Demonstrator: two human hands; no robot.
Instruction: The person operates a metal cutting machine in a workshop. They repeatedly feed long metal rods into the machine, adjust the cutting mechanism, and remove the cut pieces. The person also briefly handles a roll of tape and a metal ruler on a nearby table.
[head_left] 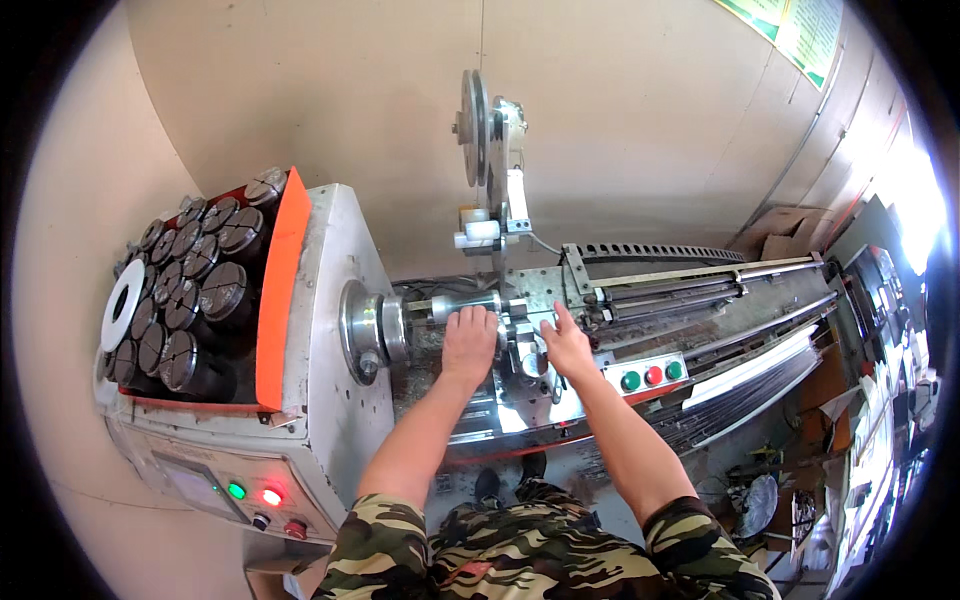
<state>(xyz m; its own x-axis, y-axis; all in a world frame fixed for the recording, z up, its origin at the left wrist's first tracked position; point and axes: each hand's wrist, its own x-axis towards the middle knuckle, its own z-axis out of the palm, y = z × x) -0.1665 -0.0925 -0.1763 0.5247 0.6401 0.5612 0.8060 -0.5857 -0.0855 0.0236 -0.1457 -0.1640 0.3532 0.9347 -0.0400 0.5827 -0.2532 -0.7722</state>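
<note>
My left hand (470, 343) lies with its fingers curled over a shiny metal cylinder (483, 299) in line with the chuck (372, 332) of a lathe-like machine. A pale ring sits at the cylinder's left end. Just to the right, my right hand (568, 345) is beside the metal carriage block, its index finger stretched out and nothing visible in its grasp. Between my hands sits a bright metal fixture (526, 357). Above the cylinder rises an upright arm with a grey spool wheel (470, 128) and white rollers (480, 232).
On the left, the white headstock (335, 290) carries an orange-edged tray (279, 300) of several dark slotted cylinders. Below it is a control panel (215, 490) with lit buttons. A button box (645, 378) stands right of my right hand. Long rails (690, 290) run rightward, with clutter beyond.
</note>
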